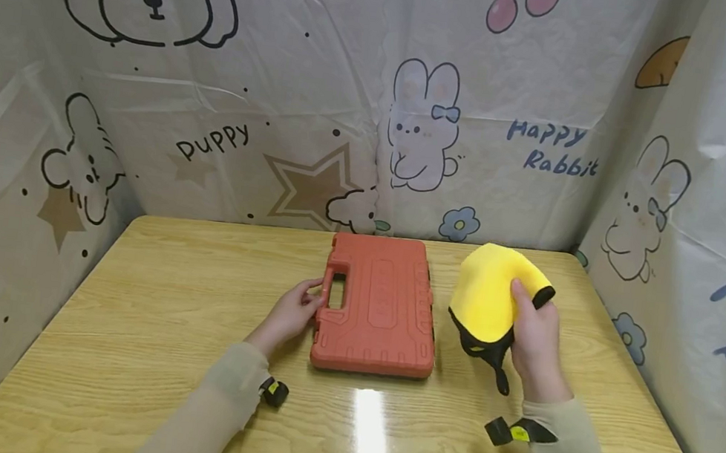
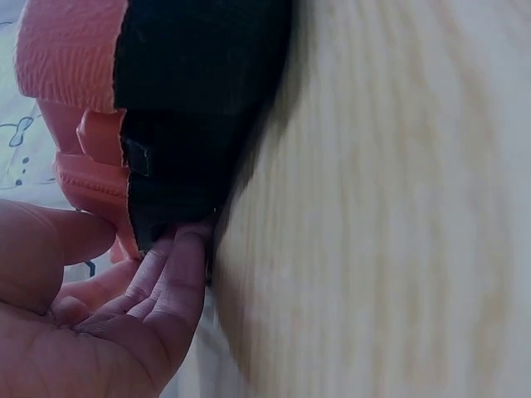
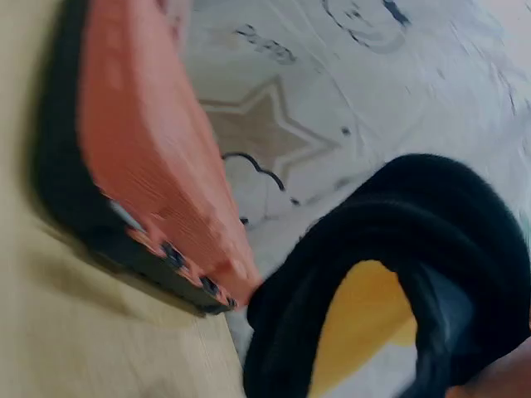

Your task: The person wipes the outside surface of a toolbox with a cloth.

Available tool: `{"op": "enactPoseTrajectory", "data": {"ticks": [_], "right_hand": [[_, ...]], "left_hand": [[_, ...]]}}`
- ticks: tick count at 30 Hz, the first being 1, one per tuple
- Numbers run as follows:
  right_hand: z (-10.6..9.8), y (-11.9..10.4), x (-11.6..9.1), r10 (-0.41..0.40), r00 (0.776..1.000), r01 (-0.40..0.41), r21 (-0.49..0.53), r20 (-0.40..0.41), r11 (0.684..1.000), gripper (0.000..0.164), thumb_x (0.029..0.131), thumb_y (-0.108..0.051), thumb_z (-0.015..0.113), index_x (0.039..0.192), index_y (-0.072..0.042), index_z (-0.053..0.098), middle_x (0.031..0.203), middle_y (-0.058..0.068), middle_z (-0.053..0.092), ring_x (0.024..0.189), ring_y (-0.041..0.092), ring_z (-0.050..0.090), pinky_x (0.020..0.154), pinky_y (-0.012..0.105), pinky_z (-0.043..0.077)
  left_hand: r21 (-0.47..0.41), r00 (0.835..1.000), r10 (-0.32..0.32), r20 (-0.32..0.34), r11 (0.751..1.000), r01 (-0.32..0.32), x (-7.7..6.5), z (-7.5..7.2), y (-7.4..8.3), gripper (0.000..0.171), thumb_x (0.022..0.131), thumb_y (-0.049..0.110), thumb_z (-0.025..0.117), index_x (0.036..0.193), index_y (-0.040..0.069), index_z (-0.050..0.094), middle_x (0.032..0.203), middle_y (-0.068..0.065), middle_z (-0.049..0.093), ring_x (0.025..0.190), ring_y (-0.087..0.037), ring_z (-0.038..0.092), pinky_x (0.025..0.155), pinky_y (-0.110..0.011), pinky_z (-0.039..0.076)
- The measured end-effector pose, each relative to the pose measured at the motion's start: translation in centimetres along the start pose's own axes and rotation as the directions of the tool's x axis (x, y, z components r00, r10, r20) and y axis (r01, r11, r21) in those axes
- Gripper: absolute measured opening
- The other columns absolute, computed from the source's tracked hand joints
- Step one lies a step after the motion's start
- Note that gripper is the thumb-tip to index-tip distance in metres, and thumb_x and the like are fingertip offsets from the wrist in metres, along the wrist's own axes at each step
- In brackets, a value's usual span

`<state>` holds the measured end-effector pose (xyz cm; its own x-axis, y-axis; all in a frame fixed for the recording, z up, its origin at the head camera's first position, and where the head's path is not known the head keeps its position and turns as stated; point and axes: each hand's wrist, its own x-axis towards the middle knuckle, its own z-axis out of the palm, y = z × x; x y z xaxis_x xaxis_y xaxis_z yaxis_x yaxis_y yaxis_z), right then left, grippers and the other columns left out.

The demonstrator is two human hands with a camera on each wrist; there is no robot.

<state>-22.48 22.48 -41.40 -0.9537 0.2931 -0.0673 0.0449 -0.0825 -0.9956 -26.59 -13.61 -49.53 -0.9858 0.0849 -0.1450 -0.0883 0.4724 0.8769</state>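
Observation:
In the middle of the table lies a red plastic carrying case (image 1: 382, 296) with a black lower half, its handle toward the left. My left hand (image 1: 288, 315) is at that handle; in the left wrist view the thumb meets the red upper side and the fingers (image 2: 178, 278) press against the black underside. My right hand (image 1: 537, 340) grips a folded yellow cloth (image 1: 490, 293) with black edging, thumb on top, above the table to the right of the case. A black loop dangles from the cloth. The right wrist view shows its dark folded edge (image 3: 423, 199) close up.
The wooden table (image 1: 193, 297) ends at a white printed curtain (image 1: 326, 80) behind, with more curtain on both sides. Latches (image 3: 187, 261) line the case's right side. Each wrist wears a strapped black camera.

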Motion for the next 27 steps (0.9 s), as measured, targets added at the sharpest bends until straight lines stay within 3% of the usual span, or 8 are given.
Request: {"op": "enactPoseTrajectory", "data": {"ticks": [3, 7, 9, 14, 16, 18, 25, 27], "right_hand": [[0.6, 0.4, -2.0, -0.101, 0.993, 0.113, -0.208, 0.067, 0.972, 0.047, 0.109, -0.031, 0.052, 0.142, 0.002, 0.049, 0.105, 0.0, 0.063, 0.087, 0.004, 0.064, 0.076, 0.019, 0.056], [1.9, 1.4, -4.7, -0.276, 0.94, 0.337, -0.411, 0.201, 0.847, 0.033, 0.107, -0.021, 0.057, 0.126, 0.006, 0.062, 0.098, 0.015, 0.07, 0.077, 0.008, 0.066, 0.066, 0.023, 0.057], [2.8, 2.1, -5.9, -0.382, 0.883, 0.468, -0.459, 0.273, 0.755, 0.022, 0.103, -0.011, 0.062, 0.117, 0.004, 0.067, 0.097, 0.018, 0.072, 0.076, 0.011, 0.068, 0.064, 0.026, 0.058], [5.1, 3.6, -8.5, -0.555, 0.68, 0.733, -0.474, 0.479, 0.488, 0.021, 0.09, 0.005, 0.072, 0.11, -0.001, 0.071, 0.1, 0.011, 0.073, 0.088, 0.019, 0.07, 0.075, 0.036, 0.062], [6.1, 4.2, -9.4, -0.537, 0.624, 0.782, -0.466, 0.568, 0.415, 0.027, 0.088, 0.006, 0.072, 0.113, -0.002, 0.07, 0.103, 0.009, 0.072, 0.093, 0.019, 0.07, 0.08, 0.039, 0.062], [7.1, 4.7, -10.2, -0.48, 0.591, 0.806, -0.465, 0.648, 0.366, 0.031, 0.087, 0.005, 0.072, 0.117, -0.004, 0.068, 0.105, 0.007, 0.071, 0.095, 0.018, 0.069, 0.081, 0.037, 0.061], [10.9, 5.6, -11.5, -0.253, 0.451, 0.881, -0.382, 0.856, 0.279, 0.034, 0.099, -0.013, 0.069, 0.132, -0.005, 0.064, 0.114, 0.005, 0.071, 0.101, 0.014, 0.068, 0.087, 0.027, 0.058], [11.8, 5.7, -11.6, -0.223, 0.397, 0.91, -0.35, 0.89, 0.224, 0.037, 0.1, -0.015, 0.069, 0.136, -0.006, 0.063, 0.116, 0.004, 0.07, 0.101, 0.013, 0.067, 0.088, 0.025, 0.058]], "left_hand": [[-0.025, 1.0, -0.012, 0.014, 1.0, 0.012, 0.0, -0.1, 0.2, 0.047, 0.109, 0.012, 0.052, 0.154, 0.003, 0.043, 0.12, -0.024, 0.068, 0.101, -0.029, 0.069, 0.081, -0.035, 0.057], [-0.049, 0.999, -0.035, 0.038, 0.998, 0.037, 0.1, -0.3, 0.2, 0.047, 0.109, 0.014, 0.051, 0.155, 0.005, 0.042, 0.118, -0.023, 0.068, 0.084, -0.018, 0.063, 0.065, -0.026, 0.047], [-0.065, 0.998, -0.042, 0.048, 0.997, 0.045, 0.2, -0.3, 0.2, 0.047, 0.109, 0.014, 0.051, 0.155, 0.006, 0.042, 0.117, -0.023, 0.068, 0.081, -0.015, 0.06, 0.063, -0.025, 0.044], [-0.102, 0.998, -0.025, 0.049, 0.994, 0.03, 0.4, -0.2, 0.2, 0.048, 0.108, 0.011, 0.053, 0.154, 0.003, 0.041, 0.116, -0.024, 0.068, 0.082, -0.014, 0.06, 0.064, -0.025, 0.046], [-0.094, 0.999, -0.019, 0.045, 0.995, 0.023, 0.4, -0.2, 0.2, 0.048, 0.108, 0.01, 0.053, 0.154, 0.002, 0.041, 0.117, -0.025, 0.068, 0.085, -0.016, 0.062, 0.066, -0.025, 0.046], [-0.086, 0.999, -0.016, 0.044, 0.996, 0.019, 0.5, -0.2, 0.2, 0.048, 0.108, 0.01, 0.053, 0.154, 0.001, 0.041, 0.119, -0.026, 0.068, 0.093, -0.021, 0.065, 0.069, -0.026, 0.048], [-0.049, 0.998, -0.006, 0.055, 0.999, 0.009, 0.4, -0.3, 0.2, 0.049, 0.109, 0.011, 0.051, 0.154, 0.0, 0.039, 0.127, -0.027, 0.068, 0.117, -0.037, 0.067, 0.089, -0.034, 0.056], [-0.044, 0.998, 0.001, 0.065, 0.999, 0.002, 0.4, -0.3, 0.1, 0.049, 0.109, 0.012, 0.05, 0.155, -0.001, 0.037, 0.127, -0.028, 0.068, 0.116, -0.037, 0.067, 0.091, -0.037, 0.057]]}}
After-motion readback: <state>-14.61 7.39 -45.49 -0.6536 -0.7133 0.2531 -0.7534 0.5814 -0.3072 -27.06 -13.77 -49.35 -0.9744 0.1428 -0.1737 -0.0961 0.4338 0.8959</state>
